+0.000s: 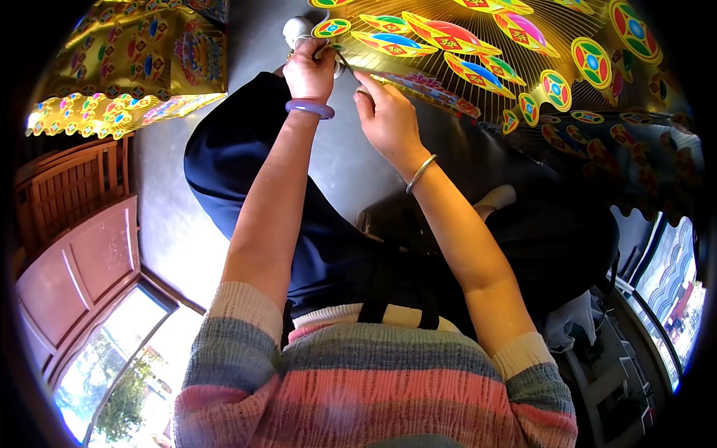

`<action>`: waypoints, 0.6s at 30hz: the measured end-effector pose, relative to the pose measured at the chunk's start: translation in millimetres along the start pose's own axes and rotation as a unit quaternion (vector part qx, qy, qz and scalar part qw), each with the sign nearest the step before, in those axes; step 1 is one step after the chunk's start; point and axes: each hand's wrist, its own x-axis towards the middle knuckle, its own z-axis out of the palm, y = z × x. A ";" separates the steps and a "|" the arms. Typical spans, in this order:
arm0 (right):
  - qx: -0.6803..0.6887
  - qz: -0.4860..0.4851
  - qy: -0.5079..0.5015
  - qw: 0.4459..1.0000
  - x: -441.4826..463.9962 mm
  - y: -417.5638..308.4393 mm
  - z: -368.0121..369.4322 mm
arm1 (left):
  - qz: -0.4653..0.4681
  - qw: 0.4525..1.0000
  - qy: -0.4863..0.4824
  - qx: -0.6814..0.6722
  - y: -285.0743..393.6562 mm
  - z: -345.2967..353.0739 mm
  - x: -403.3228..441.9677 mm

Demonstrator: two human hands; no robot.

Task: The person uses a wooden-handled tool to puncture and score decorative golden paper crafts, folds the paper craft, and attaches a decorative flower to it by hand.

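My left hand (310, 73), with a purple bangle at the wrist, is closed at the edge of the large golden decorated sheet (448, 82); what its fingers pinch is too small to name. To its right my right hand (388, 116), with a silver bangle, has its index finger stretched along a thin dark tool (344, 63) and its other fingers curled. The tool's tip points toward my left fingertips. A white rounded object (297, 28) lies just beyond my left hand, beside a colourful oval ornament (331, 28).
Another golden decorated piece (142, 56) hangs at the upper left, above brown wooden slatted furniture (75, 187). My dark-trousered knee (224, 157) is below my left hand. A light shoe (499, 197) shows at the right. Bright windows are at both lower sides.
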 end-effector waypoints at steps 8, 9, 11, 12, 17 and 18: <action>-0.005 0.004 -0.005 1.000 0.8 -0.4 -0.1 | 0.009 1.000 0.007 0.009 -3.6 2.7 -1.2; 0.002 0.007 -0.006 1.000 0.8 -0.2 0.3 | 0.015 1.000 0.011 0.018 -3.3 2.9 -1.4; 0.017 0.014 -0.007 1.000 1.5 0.5 2.2 | 0.031 0.999 0.019 0.020 -5.4 4.9 0.3; 0.028 0.012 -0.001 1.000 2.1 1.1 4.2 | 0.038 0.999 0.023 0.021 -6.4 5.4 1.0; -0.001 0.031 -0.005 1.000 2.7 -2.8 7.9 | -0.006 1.000 0.012 -0.006 -3.1 7.1 0.9; -0.014 0.033 -0.004 0.999 4.4 -4.7 8.0 | -0.012 1.000 0.014 -0.015 -3.7 8.1 1.2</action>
